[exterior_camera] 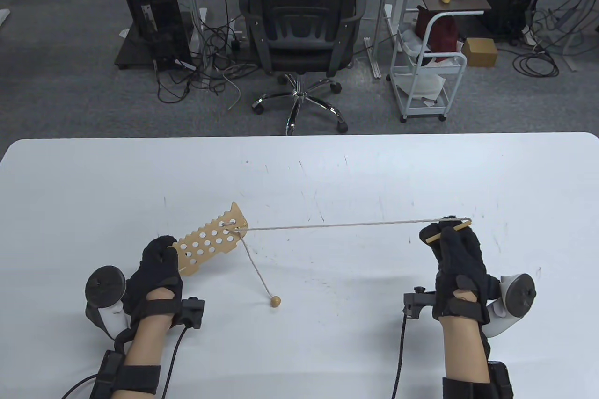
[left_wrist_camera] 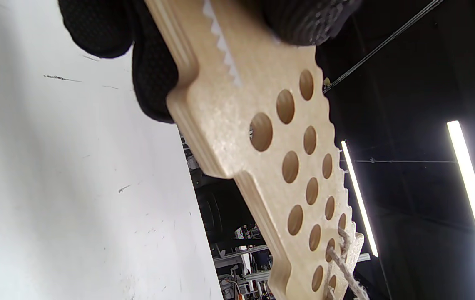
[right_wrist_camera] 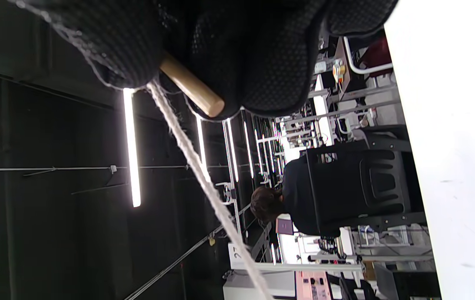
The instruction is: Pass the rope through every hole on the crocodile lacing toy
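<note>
The wooden crocodile lacing board (exterior_camera: 213,240) (left_wrist_camera: 287,166), full of round holes, is held off the table by my left hand (exterior_camera: 157,261), whose fingers (left_wrist_camera: 154,79) grip its near end. A beige rope (exterior_camera: 341,224) (right_wrist_camera: 195,162) runs taut from a hole near the board's far end across to my right hand (exterior_camera: 451,242). That hand grips the wooden needle stick (exterior_camera: 447,231) (right_wrist_camera: 191,89) at the rope's end. The rope's other end hangs below the board and finishes in a wooden bead (exterior_camera: 275,301) lying on the white table (exterior_camera: 327,174).
An office chair (exterior_camera: 299,29) and a white cart (exterior_camera: 428,67) stand on the floor beyond the table's far edge. In the right wrist view a person (right_wrist_camera: 299,200) sits at another desk.
</note>
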